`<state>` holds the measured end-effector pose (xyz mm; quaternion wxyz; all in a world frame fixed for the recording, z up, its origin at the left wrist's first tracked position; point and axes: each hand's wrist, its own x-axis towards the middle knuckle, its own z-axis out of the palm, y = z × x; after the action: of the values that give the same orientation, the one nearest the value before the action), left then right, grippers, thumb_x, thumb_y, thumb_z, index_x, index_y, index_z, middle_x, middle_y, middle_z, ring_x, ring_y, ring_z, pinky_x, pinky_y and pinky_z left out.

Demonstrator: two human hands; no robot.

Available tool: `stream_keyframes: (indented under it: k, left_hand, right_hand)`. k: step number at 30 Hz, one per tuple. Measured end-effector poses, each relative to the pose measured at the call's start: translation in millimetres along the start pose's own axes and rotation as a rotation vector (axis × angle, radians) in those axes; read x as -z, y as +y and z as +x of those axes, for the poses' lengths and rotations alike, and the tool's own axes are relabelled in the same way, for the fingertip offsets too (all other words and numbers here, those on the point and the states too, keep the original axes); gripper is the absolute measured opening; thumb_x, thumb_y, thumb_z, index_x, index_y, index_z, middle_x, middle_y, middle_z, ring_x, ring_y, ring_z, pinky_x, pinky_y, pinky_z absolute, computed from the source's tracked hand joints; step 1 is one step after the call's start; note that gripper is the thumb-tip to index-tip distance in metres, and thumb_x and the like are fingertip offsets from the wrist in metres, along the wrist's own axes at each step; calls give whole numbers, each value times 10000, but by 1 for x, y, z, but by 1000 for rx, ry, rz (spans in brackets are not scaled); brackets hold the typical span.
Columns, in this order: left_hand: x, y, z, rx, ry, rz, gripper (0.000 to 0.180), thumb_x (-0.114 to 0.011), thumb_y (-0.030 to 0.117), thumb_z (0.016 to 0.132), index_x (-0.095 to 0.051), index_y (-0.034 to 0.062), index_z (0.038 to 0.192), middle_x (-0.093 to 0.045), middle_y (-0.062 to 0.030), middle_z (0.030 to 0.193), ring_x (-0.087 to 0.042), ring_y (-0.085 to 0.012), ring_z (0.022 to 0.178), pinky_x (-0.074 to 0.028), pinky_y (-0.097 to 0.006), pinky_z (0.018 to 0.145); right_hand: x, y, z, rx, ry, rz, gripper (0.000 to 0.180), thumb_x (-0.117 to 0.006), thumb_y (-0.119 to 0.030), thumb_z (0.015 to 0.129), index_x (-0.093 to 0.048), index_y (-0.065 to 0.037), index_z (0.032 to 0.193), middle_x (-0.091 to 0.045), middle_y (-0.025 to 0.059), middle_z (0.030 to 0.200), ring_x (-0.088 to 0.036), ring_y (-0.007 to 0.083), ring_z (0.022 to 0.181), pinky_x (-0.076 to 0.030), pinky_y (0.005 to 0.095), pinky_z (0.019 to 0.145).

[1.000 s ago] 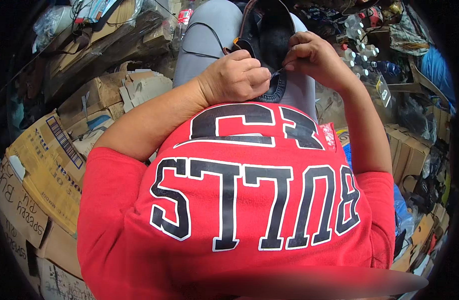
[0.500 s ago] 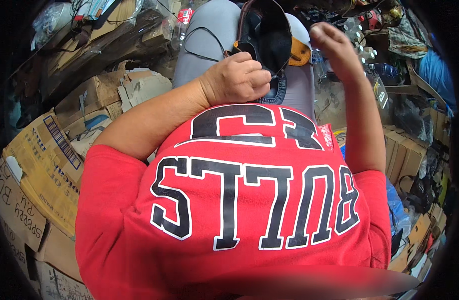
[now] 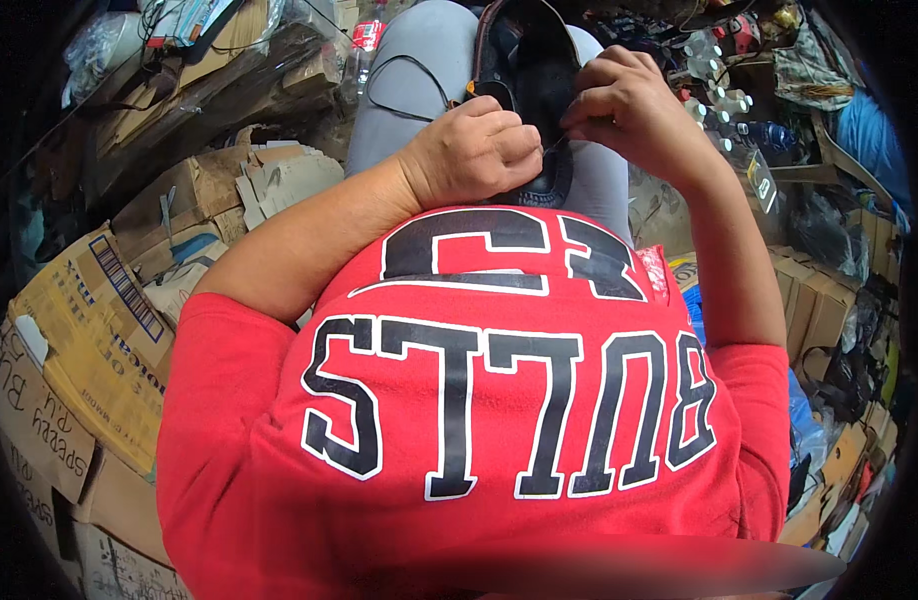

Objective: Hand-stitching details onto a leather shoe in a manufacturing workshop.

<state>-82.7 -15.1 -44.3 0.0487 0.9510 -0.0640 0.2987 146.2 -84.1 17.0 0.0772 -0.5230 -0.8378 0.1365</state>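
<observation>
Your right hand (image 3: 629, 105) has come back down to pinch the thread at the black shoe (image 3: 529, 70) on your lap, left hand (image 3: 474, 150) clamping its edge.

One view only — a fisheye camera on the person's head, looking steeply down the red shirt (image 3: 499, 420) to the lap. It sits very close: the chest fills the lower half, both hands (image 3: 549, 140) meet near the top edge, and cardboard boxes (image 3: 89, 330) bend along the rim at left.
</observation>
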Motion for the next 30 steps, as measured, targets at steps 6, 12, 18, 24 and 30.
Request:
stream_keyframes:
  k: [6, 12, 18, 24, 30]
  left_hand:
    - [3, 0, -2, 97, -25, -42, 187, -642, 99, 697, -660, 79, 882, -529, -16, 776, -560, -153, 702, -438, -283, 680]
    - [3, -1, -6, 112, -63, -79, 173, -629, 106, 697, -639, 72, 866, -536, -27, 779, -569, -166, 703, -437, -290, 694]
    - [-3, -2, -1, 143, -44, -134, 162, -631, 96, 692, -632, 72, 852, -542, -35, 780, -572, -176, 715, -444, -301, 706]
    - [-4, -2, 2, 141, -26, -142, 155, -624, 95, 692, -625, 77, 846, -522, -36, 761, -562, -184, 707, -445, -304, 702]
    - [0, -1, 0, 148, -45, -113, 74, -604, 118, 700, -598, 98, 771, -501, -23, 751, -565, -161, 711, -431, -299, 677]
  right_hand:
    - [-9, 18, -9, -6, 89, 100, 86, -699, -94, 716, -661, -112, 792, -586, 43, 827, -541, 247, 884, -425, 359, 795]
    - [55, 89, -87, -831, 247, 478, 178, -645, -177, 889, -631, -2, 919, -609, 19, 912, -566, 149, 819, -437, 264, 749]
    - [52, 91, -106, -149, 574, 1524, 121, -515, -98, 938, -615, -52, 987, -601, 68, 1038, -580, 217, 1025, -373, 495, 1036]
    - [53, 71, -80, -78, 534, 1941, 223, -469, -241, 989, -586, -65, 1062, -578, 79, 954, -552, 189, 901, -394, 483, 990]
    - [152, 126, -166, -387, 1108, 1015, 182, -515, -175, 954, -553, -46, 1078, -557, 69, 896, -525, 182, 789, -450, 339, 782]
